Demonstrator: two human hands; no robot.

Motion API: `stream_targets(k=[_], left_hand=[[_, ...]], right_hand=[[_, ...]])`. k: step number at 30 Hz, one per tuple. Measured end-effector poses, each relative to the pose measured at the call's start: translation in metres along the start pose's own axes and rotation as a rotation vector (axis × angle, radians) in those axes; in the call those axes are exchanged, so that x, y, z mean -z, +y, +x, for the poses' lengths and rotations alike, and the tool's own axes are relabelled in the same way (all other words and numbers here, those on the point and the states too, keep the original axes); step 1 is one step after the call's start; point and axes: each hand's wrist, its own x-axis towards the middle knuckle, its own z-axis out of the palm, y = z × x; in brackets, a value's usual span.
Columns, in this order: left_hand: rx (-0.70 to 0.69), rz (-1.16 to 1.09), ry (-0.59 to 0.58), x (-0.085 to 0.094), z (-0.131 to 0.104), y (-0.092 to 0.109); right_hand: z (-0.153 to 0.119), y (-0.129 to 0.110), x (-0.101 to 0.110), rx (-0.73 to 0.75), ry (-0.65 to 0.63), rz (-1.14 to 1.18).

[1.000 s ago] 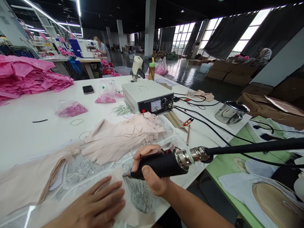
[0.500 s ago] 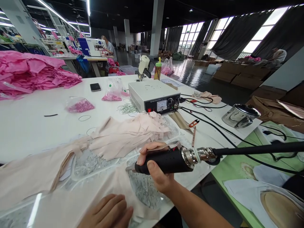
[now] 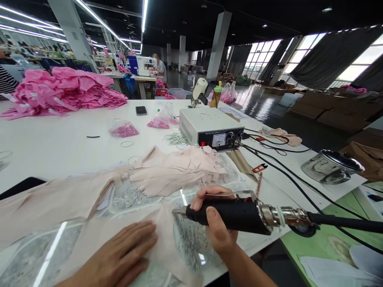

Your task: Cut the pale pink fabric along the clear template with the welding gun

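My right hand (image 3: pixel 220 223) is wrapped round a black ultrasonic handpiece (image 3: pixel 230 214) with a narrow metal tip; a thick cable leaves its rear. The tip meets the edge of a pale pink fabric piece (image 3: pixel 163 239) on the clear plastic-covered board (image 3: pixel 191 249). My left hand (image 3: pixel 128 247) lies flat on that same fabric, fingers stretched out, just left of the tip. Beyond the hands is a heap of cut pale pink pieces (image 3: pixel 179 169). Another stack of pale pink fabric (image 3: pixel 60 199) lies to the left.
A white control box (image 3: pixel 211 123) with a dial stands behind, its black cables (image 3: pixel 278 171) running right. Around it are orange snips (image 3: pixel 259 168), a steel mug (image 3: pixel 330 167), bags of pink bits (image 3: pixel 123 128), a phone (image 3: pixel 141 111) and a pink fabric pile (image 3: pixel 68 91).
The view has turned left and tilted up a little. My left hand has slid forward on the fabric, nearer the handpiece tip. The tip stays at the fabric's edge.
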Motion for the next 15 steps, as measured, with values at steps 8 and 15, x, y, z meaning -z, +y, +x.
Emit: stream_targets(k=[8,15], left_hand=[[-0.014,-0.037,0.002,0.023,0.000,-0.032],[-0.033,-0.025,-0.050,0.019,-0.009,-0.022]], right_hand=[[0.002,-0.006,-0.002,0.007,-0.009,-0.030],[0.005,-0.007,-0.003,0.000,-0.027,-0.011]])
